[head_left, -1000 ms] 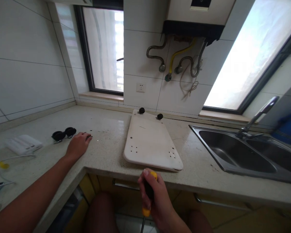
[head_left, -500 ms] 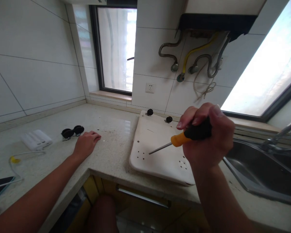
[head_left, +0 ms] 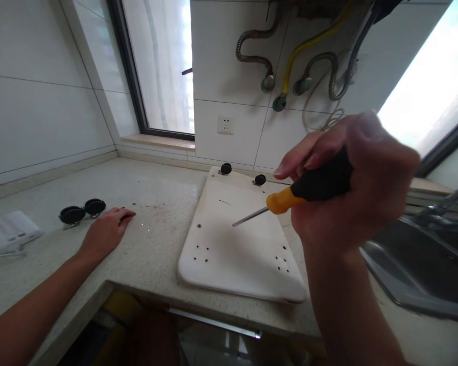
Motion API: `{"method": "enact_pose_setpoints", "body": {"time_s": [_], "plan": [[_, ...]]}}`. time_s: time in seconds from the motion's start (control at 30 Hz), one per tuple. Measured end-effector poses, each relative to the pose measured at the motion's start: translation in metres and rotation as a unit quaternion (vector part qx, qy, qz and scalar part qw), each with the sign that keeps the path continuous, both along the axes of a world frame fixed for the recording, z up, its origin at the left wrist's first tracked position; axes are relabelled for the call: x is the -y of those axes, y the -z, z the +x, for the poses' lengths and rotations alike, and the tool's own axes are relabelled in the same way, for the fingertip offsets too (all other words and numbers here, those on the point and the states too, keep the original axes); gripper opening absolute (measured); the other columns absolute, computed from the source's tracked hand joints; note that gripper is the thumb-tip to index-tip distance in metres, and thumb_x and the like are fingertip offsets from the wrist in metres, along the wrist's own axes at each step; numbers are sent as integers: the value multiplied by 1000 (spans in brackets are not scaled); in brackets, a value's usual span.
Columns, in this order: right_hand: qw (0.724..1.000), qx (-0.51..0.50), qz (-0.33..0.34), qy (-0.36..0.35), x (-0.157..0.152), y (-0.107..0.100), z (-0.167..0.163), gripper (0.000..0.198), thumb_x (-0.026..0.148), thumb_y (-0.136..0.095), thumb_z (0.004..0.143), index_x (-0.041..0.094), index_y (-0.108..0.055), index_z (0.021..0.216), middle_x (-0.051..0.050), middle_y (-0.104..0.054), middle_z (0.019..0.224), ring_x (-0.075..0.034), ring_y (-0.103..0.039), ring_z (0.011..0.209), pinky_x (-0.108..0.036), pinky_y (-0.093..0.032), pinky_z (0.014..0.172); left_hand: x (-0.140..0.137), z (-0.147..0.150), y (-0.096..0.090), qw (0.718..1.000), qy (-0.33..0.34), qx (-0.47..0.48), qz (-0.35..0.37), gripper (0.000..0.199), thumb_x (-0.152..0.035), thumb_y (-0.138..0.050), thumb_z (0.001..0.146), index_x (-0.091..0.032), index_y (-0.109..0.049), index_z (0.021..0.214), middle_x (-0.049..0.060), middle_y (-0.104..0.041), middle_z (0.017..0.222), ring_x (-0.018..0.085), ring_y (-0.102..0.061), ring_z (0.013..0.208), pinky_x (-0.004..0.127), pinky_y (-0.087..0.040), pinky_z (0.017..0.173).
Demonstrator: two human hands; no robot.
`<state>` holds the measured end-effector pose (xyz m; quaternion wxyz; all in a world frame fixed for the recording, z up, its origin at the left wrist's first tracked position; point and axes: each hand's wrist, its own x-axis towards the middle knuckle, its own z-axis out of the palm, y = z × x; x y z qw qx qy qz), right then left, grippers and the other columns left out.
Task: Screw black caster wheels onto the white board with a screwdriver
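My right hand (head_left: 362,178) is closed around the handle of a screwdriver (head_left: 313,183), black and yellow with a thin metal shaft. Its tip hangs over a white board (head_left: 236,218) with rounded corners, apart from it as far as I can tell. Groups of small holes mark the board's two near corners. Two black casters (head_left: 226,169) sit at its far end. On the counter to the left rests my left hand (head_left: 106,231), its fingers curled together; whatever they hold, if anything, is hidden. Just beyond it lie two loose black casters (head_left: 72,215) with metal plates.
A white boxy device (head_left: 13,231) with a cable lies at far left on the stone counter (head_left: 152,249). The metal sink (head_left: 416,264) and its faucet are on the right. Pipes, a socket (head_left: 225,125) and windows are behind. A drawer handle (head_left: 213,323) runs below the counter edge.
The view has tilted down and come closer. My right hand has lifted with the screwdriver and moved right. My left hand stays near the loose casters, fingers still curled.
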<state>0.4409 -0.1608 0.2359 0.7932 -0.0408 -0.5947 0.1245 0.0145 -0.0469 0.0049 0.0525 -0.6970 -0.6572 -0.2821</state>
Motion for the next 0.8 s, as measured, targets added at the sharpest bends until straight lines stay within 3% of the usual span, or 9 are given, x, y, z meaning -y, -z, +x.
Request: {"method": "enact_pose_setpoints", "body": {"time_s": [0.1, 0.3, 0.43, 0.53, 0.7, 0.8], "plan": [[999, -26, -11, -23, -10, 2, 3, 30, 19, -69, 101, 26, -68, 72, 4, -58, 63, -12, -60, 54, -32, -40, 53, 2, 1, -3, 1000, 4, -4, 0, 37, -44, -47, 98, -25, -78, 103, 14, -81, 114, 38, -76, 107, 53, -62, 99], [988, 15, -147, -45, -11, 6, 4, 44, 29, -76, 99, 23, -55, 61, 4, -55, 59, -11, -56, 49, -29, -39, 47, 8, 8, -10, 1000, -6, 12, 17, 37, -43, -45, 98, -24, -77, 103, 17, -76, 115, 39, -76, 107, 58, -62, 103], [990, 10, -136, -44, -13, 12, 2, 50, 31, -75, 99, 22, -49, 58, 3, -48, 55, -11, -51, 44, -30, -30, 39, 13, 13, -19, 998, -16, 51, 42, 34, -43, -49, 95, -25, -77, 101, 17, -74, 111, 40, -75, 108, 60, -60, 107], [989, 9, -139, -56, -12, 18, 1, 45, 25, -73, 99, 22, -51, 60, 4, -42, 55, -10, -49, 44, -28, -34, 40, 16, 22, -31, 993, -25, 100, 63, 35, -48, -55, 95, -23, -78, 104, 17, -75, 114, 36, -76, 103, 59, -62, 105], [993, 14, -94, -63, -7, 21, -2, 54, 45, -65, 109, 22, -48, 63, 5, -43, 56, -8, -50, 44, -26, -34, 39, 32, 73, -69, 983, 18, 173, 53, 42, -58, -73, 93, -24, -82, 116, 6, -84, 112, 27, -80, 101, 45, -69, 98], [992, 19, -113, -50, -3, 20, -8, 60, 53, -66, 108, 23, -43, 62, 5, -44, 56, -9, -51, 45, -28, -36, 42, 63, 121, -92, 957, 126, 257, 33, 28, -49, -84, 89, -25, -85, 105, 4, -85, 105, 25, -80, 99, 41, -69, 97]]}}
